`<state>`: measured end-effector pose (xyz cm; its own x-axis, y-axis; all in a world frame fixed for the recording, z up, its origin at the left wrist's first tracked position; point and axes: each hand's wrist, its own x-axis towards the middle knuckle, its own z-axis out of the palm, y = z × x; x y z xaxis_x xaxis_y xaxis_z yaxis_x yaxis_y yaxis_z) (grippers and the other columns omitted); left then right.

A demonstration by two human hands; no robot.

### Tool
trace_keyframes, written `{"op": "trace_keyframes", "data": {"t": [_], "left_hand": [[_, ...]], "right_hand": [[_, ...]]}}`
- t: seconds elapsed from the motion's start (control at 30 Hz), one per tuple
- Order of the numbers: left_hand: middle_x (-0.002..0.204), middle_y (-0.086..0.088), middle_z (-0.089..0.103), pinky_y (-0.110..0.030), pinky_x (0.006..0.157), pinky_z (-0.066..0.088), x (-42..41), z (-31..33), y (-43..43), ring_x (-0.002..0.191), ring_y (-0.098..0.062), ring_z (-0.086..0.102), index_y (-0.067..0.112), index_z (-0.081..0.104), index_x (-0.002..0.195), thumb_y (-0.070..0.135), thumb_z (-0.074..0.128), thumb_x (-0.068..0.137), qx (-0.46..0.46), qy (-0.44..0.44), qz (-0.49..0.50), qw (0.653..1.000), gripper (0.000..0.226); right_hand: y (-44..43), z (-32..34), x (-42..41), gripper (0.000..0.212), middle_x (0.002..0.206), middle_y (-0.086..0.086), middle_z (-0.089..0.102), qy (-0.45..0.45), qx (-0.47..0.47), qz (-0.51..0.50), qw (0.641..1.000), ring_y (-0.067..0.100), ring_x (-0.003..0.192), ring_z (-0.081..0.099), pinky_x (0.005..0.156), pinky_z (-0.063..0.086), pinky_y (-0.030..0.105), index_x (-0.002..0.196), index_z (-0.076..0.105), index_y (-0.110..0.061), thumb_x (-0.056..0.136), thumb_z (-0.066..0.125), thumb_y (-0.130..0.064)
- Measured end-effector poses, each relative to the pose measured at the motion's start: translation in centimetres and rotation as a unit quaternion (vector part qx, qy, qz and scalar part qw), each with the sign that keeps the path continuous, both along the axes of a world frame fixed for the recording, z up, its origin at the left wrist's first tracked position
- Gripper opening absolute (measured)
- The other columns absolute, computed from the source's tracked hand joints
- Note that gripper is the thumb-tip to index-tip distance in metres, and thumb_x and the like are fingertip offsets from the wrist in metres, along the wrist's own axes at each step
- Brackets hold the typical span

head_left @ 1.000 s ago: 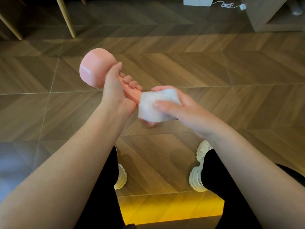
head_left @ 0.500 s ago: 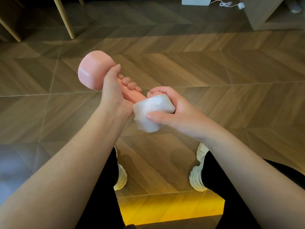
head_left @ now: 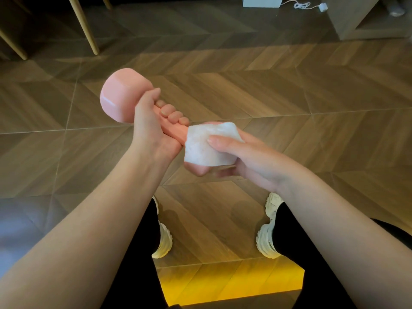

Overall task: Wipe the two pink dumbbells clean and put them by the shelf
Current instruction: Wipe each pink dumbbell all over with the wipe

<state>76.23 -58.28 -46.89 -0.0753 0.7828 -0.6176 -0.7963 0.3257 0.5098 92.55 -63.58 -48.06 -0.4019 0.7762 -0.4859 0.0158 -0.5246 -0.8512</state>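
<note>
I hold one pink dumbbell (head_left: 121, 94) in the air above the wooden floor, its far head up and to the left. My left hand (head_left: 151, 126) grips the handle just below that head. My right hand (head_left: 240, 152) holds a white wipe (head_left: 205, 148) wrapped over the near head of the dumbbell, thumb on top. A little pink shows under the wipe. The second dumbbell is out of view.
A wooden shelf unit (head_left: 352, 21) stands at the top right, with a white box (head_left: 262, 1) and a cable (head_left: 307, 6) to its left. Slanted wooden furniture legs (head_left: 83, 25) stand at the top left. My white shoes (head_left: 266, 230) are below my hands.
My right hand has turned the wipe around the near head of the dumbbell. The left hand keeps its grip, and the dumbbell has barely shifted.
</note>
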Motion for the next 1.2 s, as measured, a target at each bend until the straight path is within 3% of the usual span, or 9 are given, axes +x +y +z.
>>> {"op": "trace_keyframes", "data": {"t": [0.27,0.37,0.47,0.6,0.7,0.8,0.93,1.07,1.2], "left_hand": [[0.051,0.006,0.025,-0.02,0.045,0.03,-0.1,0.4,0.2,0.042,-0.011,0.024,0.02,0.033,0.06,0.02,0.05,0.095,0.013,-0.016,0.008,1.0,0.039],[0.051,0.007,0.025,-0.02,0.044,0.03,-0.2,0.4,0.2,0.042,-0.011,0.024,0.02,0.034,0.059,0.019,0.05,0.094,0.013,-0.013,0.002,1.0,0.039],[0.05,0.007,0.024,-0.021,0.044,0.029,0.0,0.3,0.1,0.042,-0.011,0.023,0.021,0.033,0.06,0.019,0.05,0.093,0.011,0.005,-0.01,1.0,0.038],[0.051,0.006,0.023,-0.021,0.045,0.028,0.2,0.1,0.2,0.042,-0.011,0.022,0.021,0.031,0.061,0.018,0.047,0.094,0.012,0.003,-0.016,1.0,0.036],[0.051,0.007,0.024,-0.02,0.045,0.029,-0.1,0.2,0.4,0.042,-0.011,0.022,0.021,0.032,0.06,0.018,0.047,0.093,0.009,-0.011,-0.014,1.0,0.037],[0.049,0.008,0.023,-0.021,0.044,0.029,-0.1,0.2,0.3,0.041,-0.01,0.023,0.021,0.033,0.059,0.019,0.048,0.093,0.007,-0.01,-0.016,1.0,0.038],[0.05,0.007,0.022,-0.022,0.044,0.029,0.2,0.0,0.1,0.042,-0.011,0.022,0.021,0.031,0.061,0.018,0.048,0.093,0.009,0.011,-0.024,1.0,0.036],[0.051,0.007,0.024,-0.022,0.046,0.029,0.2,0.0,0.2,0.043,-0.011,0.023,0.021,0.033,0.06,0.017,0.048,0.092,0.009,-0.003,-0.021,1.0,0.036],[0.049,0.008,0.024,-0.021,0.045,0.029,-0.1,0.2,0.3,0.042,-0.01,0.024,0.021,0.033,0.058,0.017,0.048,0.092,0.014,-0.014,-0.018,1.0,0.037]], "right_hand": [[0.5,-0.1,-0.2,0.053,0.105,0.011,0.066,0.091,-0.07,-0.027,0.993,0.025,0.09,0.064,0.081,0.056,0.041,0.129,0.055,-0.015,0.081,0.063,-0.037],[0.3,-0.3,0.0,0.065,0.117,0.013,0.064,0.107,-0.062,-0.015,0.992,0.023,0.095,0.068,0.081,0.056,0.04,0.135,0.049,-0.015,0.076,0.073,-0.03],[-0.2,-0.8,-1.3,0.075,0.136,0.017,0.052,0.036,-0.024,-0.035,0.998,0.021,0.086,0.068,0.073,0.053,0.036,0.131,0.052,-0.02,0.065,0.079,-0.046],[0.1,-0.8,-1.4,0.051,0.105,0.012,0.064,0.021,-0.055,-0.069,0.996,0.024,0.086,0.06,0.074,0.052,0.035,0.127,0.057,-0.017,0.088,0.063,-0.05],[0.4,-0.2,0.0,0.041,0.099,0.01,0.066,0.089,-0.074,-0.031,0.993,0.026,0.087,0.061,0.079,0.054,0.039,0.12,0.06,-0.015,0.085,0.061,-0.038],[0.0,-0.4,0.0,0.057,0.115,0.011,0.063,0.095,-0.046,-0.004,0.994,0.023,0.096,0.062,0.082,0.053,0.039,0.128,0.054,-0.018,0.076,0.073,-0.031],[-0.6,-0.8,-1.8,0.065,0.131,0.01,0.054,-0.004,-0.004,-0.056,0.998,0.015,0.089,0.064,0.067,0.052,0.03,0.125,0.057,-0.024,0.071,0.076,-0.052],[-0.1,-0.2,-1.0,0.046,0.103,0.01,0.065,0.005,-0.05,-0.067,0.997,0.024,0.086,0.061,0.078,0.052,0.038,0.128,0.059,-0.018,0.095,0.053,-0.05],[-0.1,0.4,0.4,0.045,0.107,0.012,0.066,0.12,-0.071,-0.014,0.99,0.027,0.098,0.063,0.088,0.052,0.045,0.127,0.058,-0.014,0.086,0.067,-0.031]]}}
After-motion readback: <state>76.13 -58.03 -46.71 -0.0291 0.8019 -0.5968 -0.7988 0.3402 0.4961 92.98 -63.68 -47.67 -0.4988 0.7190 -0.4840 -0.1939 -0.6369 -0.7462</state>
